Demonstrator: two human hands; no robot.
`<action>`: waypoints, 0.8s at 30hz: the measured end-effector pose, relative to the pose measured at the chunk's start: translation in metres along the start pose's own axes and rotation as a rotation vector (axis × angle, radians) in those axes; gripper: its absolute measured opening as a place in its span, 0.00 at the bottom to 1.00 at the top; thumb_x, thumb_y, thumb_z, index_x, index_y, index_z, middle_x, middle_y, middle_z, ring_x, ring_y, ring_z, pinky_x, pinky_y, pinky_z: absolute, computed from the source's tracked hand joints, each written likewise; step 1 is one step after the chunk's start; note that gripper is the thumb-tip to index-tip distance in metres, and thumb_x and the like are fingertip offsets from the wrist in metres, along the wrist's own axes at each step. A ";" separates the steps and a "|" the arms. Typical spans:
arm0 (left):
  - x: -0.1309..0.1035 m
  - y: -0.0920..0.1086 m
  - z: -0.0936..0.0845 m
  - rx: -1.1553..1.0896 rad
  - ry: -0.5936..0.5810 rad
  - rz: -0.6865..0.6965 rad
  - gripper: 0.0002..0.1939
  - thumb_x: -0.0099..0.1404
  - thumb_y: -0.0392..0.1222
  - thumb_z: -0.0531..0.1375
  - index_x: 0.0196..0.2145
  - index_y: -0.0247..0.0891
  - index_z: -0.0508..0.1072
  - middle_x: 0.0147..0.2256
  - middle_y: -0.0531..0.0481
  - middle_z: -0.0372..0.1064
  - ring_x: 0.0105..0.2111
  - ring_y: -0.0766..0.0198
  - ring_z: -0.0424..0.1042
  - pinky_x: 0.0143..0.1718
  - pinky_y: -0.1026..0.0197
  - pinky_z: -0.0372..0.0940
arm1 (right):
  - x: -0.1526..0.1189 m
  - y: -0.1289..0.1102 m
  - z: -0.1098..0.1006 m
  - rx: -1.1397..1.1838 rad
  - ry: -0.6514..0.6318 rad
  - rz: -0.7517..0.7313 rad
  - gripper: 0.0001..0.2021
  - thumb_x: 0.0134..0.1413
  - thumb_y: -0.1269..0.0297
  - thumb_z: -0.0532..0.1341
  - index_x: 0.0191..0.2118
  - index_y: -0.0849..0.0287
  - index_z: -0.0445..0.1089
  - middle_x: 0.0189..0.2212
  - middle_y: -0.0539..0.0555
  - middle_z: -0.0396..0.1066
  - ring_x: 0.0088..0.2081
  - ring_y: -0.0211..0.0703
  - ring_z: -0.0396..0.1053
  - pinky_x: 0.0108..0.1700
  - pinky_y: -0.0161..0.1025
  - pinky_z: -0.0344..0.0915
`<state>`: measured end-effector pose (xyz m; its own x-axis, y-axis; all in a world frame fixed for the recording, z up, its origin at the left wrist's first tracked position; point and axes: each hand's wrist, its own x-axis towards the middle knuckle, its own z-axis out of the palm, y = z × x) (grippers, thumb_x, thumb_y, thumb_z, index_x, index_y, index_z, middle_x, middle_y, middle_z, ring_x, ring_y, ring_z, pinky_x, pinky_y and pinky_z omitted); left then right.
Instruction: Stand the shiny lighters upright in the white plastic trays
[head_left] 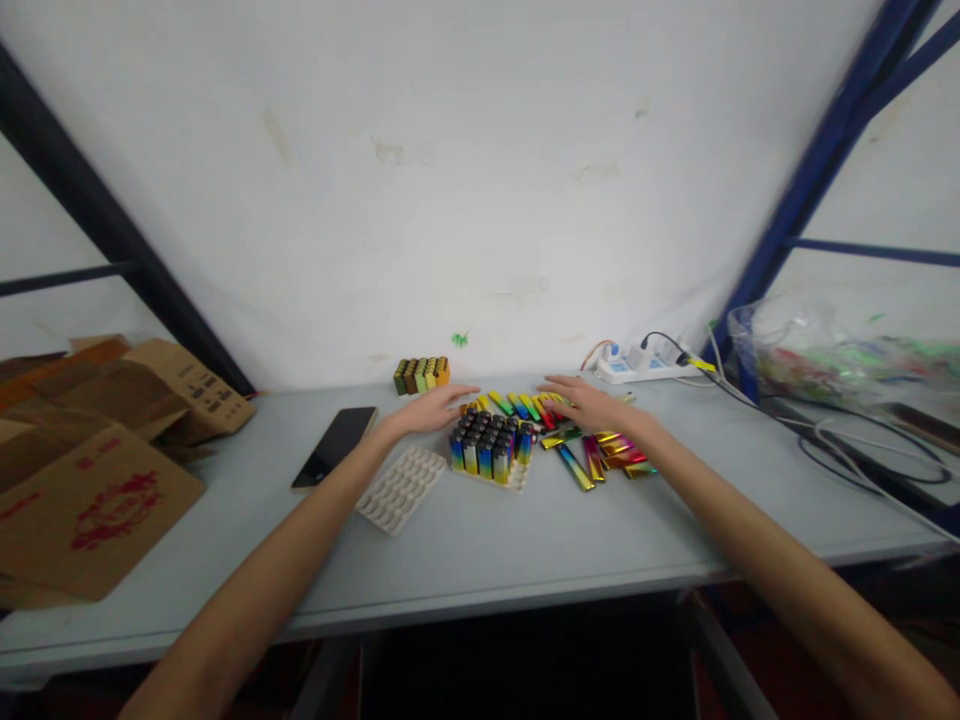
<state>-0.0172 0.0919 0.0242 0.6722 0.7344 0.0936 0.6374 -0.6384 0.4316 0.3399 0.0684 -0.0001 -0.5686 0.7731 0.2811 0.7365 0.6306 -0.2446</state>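
Note:
My left hand (433, 409) reaches over the table with its fingers stretched out, just behind a block of upright lighters (484, 448). These have black tops and shiny blue, silver and gold bodies, and they stand in a white holed tray (517, 478). My right hand (589, 405) hovers over or touches a loose pile of shiny lighter-shaped pieces (611, 450); its fingers are extended and seem to grip nothing. More bright yellow, green, blue and red pieces (517, 404) lie between both hands. Another white holed tray (403, 488) lies flat below my left forearm.
A gold and green block of upright pieces (421, 375) stands against the wall. A phone (339, 442) lies at left, beside cardboard boxes (112, 500). A power strip (641, 368) with cables sits back right, near a clear plastic bag (840, 340). Blue metal posts (795, 200) frame the right side.

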 end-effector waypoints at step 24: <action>-0.057 0.049 0.006 -0.132 -0.067 0.064 0.59 0.49 0.52 0.75 0.71 0.39 0.52 0.69 0.40 0.58 0.67 0.46 0.62 0.68 0.51 0.56 | 0.009 0.027 -0.010 -0.203 -0.113 0.122 0.14 0.65 0.64 0.61 0.50 0.63 0.79 0.44 0.65 0.77 0.46 0.53 0.76 0.52 0.43 0.68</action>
<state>-0.0218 0.0178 0.0342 0.7362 0.6734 0.0670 0.5403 -0.6445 0.5410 0.3585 0.0919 0.0050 -0.5002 0.8524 0.1523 0.8541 0.5146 -0.0756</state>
